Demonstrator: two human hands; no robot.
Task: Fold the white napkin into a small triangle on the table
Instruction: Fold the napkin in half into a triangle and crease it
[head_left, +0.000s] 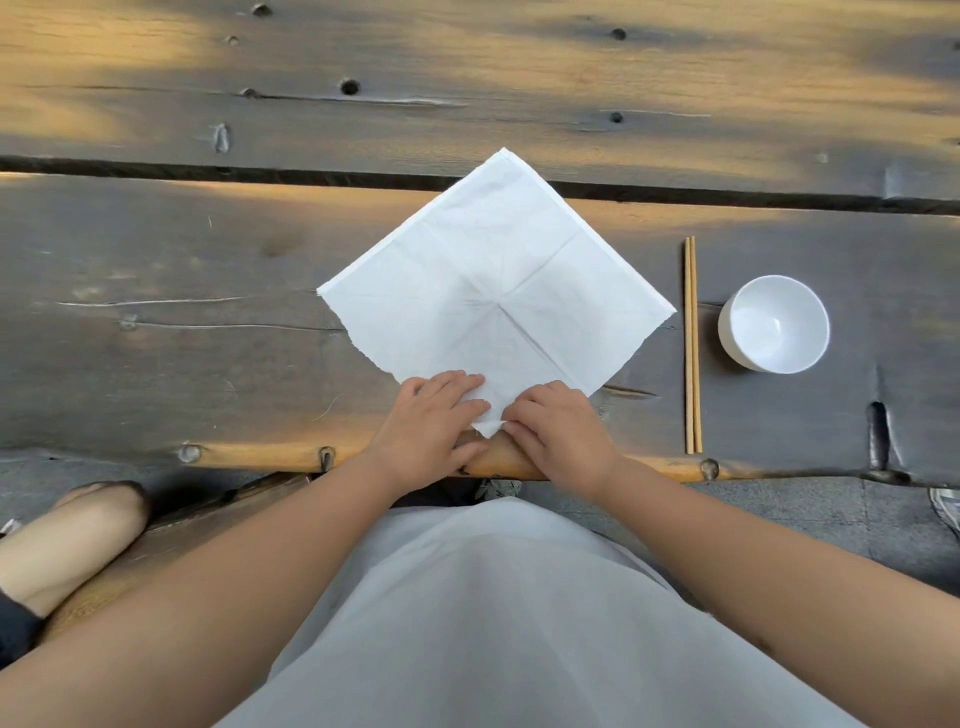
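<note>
A white napkin (493, 275) lies unfolded on the dark wooden table (156, 322), turned like a diamond with one corner pointing at me. Creases cross at its middle. My left hand (431, 421) rests flat on the near corner from the left, fingers spread over the paper. My right hand (558, 423) sits on the same corner from the right, its fingertips pinching the napkin's tip at the table's front edge. The very tip of the corner shows between both hands.
A pair of wooden chopsticks (692, 345) lies to the right of the napkin, pointing away from me. A white bowl (774, 325) stands further right. A dark gap (260, 174) runs between the table planks behind the napkin. Another person's foot (67, 540) shows at lower left.
</note>
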